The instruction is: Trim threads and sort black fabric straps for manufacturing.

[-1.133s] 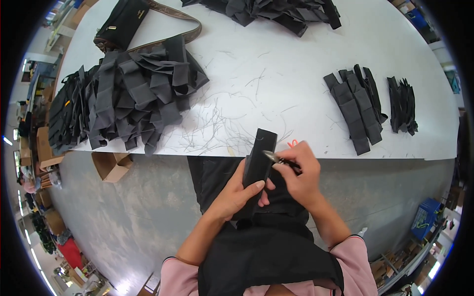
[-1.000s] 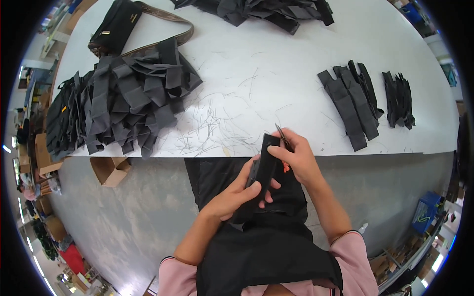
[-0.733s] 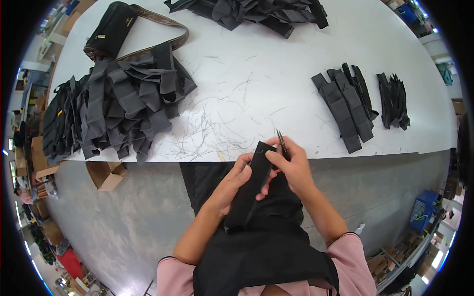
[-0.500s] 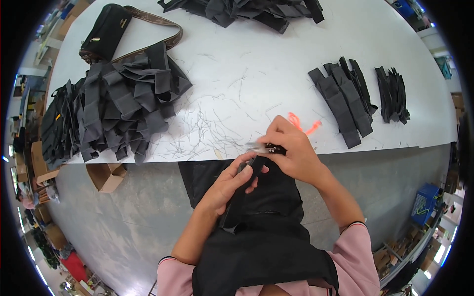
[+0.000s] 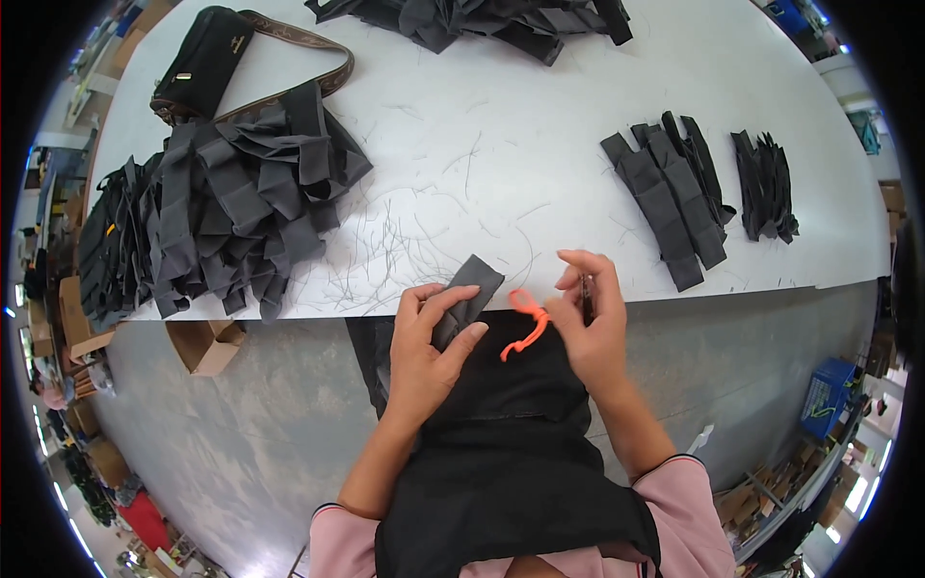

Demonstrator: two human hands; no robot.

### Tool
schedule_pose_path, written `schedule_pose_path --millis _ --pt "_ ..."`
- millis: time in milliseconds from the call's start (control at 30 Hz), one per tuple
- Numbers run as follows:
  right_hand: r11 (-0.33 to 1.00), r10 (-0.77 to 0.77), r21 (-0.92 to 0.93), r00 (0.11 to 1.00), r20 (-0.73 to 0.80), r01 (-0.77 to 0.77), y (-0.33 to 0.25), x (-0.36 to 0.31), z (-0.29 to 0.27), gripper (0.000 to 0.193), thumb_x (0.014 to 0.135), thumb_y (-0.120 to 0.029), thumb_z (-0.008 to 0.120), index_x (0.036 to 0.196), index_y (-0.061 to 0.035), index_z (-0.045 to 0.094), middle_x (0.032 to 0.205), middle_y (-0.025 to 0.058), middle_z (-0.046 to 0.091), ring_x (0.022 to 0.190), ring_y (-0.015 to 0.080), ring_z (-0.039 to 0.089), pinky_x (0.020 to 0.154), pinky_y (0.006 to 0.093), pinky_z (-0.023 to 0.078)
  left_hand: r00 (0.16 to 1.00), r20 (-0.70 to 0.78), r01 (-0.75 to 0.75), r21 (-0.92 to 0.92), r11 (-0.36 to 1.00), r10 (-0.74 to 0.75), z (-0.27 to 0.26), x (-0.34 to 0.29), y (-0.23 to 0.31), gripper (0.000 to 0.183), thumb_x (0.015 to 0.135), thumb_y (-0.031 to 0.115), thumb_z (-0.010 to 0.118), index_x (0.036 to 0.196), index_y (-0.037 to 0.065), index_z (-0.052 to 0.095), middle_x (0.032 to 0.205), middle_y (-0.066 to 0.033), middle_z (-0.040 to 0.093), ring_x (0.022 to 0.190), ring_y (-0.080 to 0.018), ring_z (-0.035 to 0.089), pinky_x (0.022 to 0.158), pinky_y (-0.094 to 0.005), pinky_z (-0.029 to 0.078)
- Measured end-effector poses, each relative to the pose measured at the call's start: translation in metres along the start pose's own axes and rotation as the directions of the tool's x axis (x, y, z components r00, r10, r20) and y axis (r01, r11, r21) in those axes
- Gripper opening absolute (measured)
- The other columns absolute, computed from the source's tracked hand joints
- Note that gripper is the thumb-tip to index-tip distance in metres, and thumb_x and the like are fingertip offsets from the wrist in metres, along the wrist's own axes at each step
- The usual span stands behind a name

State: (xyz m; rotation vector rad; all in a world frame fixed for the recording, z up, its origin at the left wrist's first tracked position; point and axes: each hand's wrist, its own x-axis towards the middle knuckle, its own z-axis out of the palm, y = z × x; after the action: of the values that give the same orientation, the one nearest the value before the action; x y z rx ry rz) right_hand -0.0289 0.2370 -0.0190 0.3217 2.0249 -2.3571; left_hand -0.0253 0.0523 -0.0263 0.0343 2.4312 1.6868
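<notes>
My left hand [image 5: 424,342] grips a dark grey fabric strip [image 5: 479,281] between thumb and fingers, at the table's front edge. The strip's top end sticks out past my fingertips over the table; its lower part is hidden by the hand. To the right, apart from the strip, my right hand [image 5: 595,328] is closed round a pair of thread snips [image 5: 586,299]. Most of the snips are covered by the fingers and palm. A bright orange cord [image 5: 530,326] with a loop and loose ends hangs beside that hand, above my black apron [image 5: 511,462].
Loose thread ends [image 5: 385,255] litter the white table [image 5: 540,125]. A large heap of dark strips [image 5: 241,183] lies left, beside a black handbag [image 5: 207,63]. More strips [image 5: 491,21] are at the far side. Two smaller bundles [image 5: 674,197] [image 5: 764,188] lie right. A cardboard box [image 5: 205,345] stands below.
My hands have moved apart. The left turned the strip so its end points up over the table; the right drew the snips away rightward, and the orange cord swung to its left.
</notes>
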Motion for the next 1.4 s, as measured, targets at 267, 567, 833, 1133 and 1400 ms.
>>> schedule_pose_path --millis 267,567,833,1133,1400 --pt "0.67 -0.348 -0.668 0.932 0.103 0.324 0.007 -0.01 0.001 0.027 0.072 -0.003 0.069 0.097 -0.0067 0.06 0.083 0.0062 0.052 0.061 0.0169 0.054 0.052 0.0274 0.044 0.988 -0.117 -0.074 0.225 0.972 0.102 0.007 -0.002 0.011 0.034 0.075 0.02 0.071 0.107 0.014 0.063 0.107 -0.0142 0.049 0.102 -0.0299 0.05 0.084 -0.0355 0.042" --pt "0.554 -0.432 -0.737 0.89 0.142 0.387 0.012 -0.008 0.003 0.027 0.071 -0.004 0.07 0.096 -0.0067 0.062 0.079 0.0061 0.052 0.061 0.0219 0.055 0.053 0.0294 0.044 0.957 -0.162 -0.156 0.408 0.9 0.239 0.01 -0.006 0.015 0.034 0.073 0.017 0.072 0.106 0.015 0.063 0.106 -0.0148 0.049 0.098 -0.0309 0.05 0.081 -0.0367 0.043" --pt "0.492 -0.47 -0.768 0.868 0.161 0.409 0.011 -0.013 0.001 0.026 0.071 -0.005 0.069 0.096 -0.0075 0.062 0.076 0.0054 0.052 0.061 0.0209 0.056 0.052 0.0296 0.043 0.948 -0.166 -0.183 0.413 0.892 0.272 0.01 -0.006 0.015 0.035 0.072 0.015 0.073 0.106 0.015 0.063 0.106 -0.0151 0.05 0.097 -0.0307 0.05 0.079 -0.0364 0.044" --pt "0.527 -0.513 -0.74 0.851 0.116 0.419 0.014 -0.01 0.002 0.027 0.07 -0.005 0.07 0.096 -0.0077 0.063 0.076 0.0047 0.051 0.06 0.0203 0.054 0.052 0.0299 0.043 0.941 -0.169 -0.199 0.424 0.883 0.294 0.011 -0.006 0.015 0.036 0.071 0.014 0.073 0.105 0.015 0.064 0.106 -0.0152 0.05 0.097 -0.0308 0.05 0.079 -0.0365 0.043" --pt "0.456 -0.507 -0.782 0.846 0.164 0.425 0.011 -0.014 0.003 0.027 0.071 -0.003 0.07 0.096 -0.0067 0.062 0.077 0.0065 0.052 0.06 0.0206 0.055 0.058 0.0301 0.046 0.939 -0.176 -0.199 0.424 0.883 0.296 0.012 -0.006 0.015 0.036 0.071 0.013 0.073 0.106 0.015 0.064 0.105 -0.0154 0.05 0.096 -0.0308 0.05 0.079 -0.0364 0.043"
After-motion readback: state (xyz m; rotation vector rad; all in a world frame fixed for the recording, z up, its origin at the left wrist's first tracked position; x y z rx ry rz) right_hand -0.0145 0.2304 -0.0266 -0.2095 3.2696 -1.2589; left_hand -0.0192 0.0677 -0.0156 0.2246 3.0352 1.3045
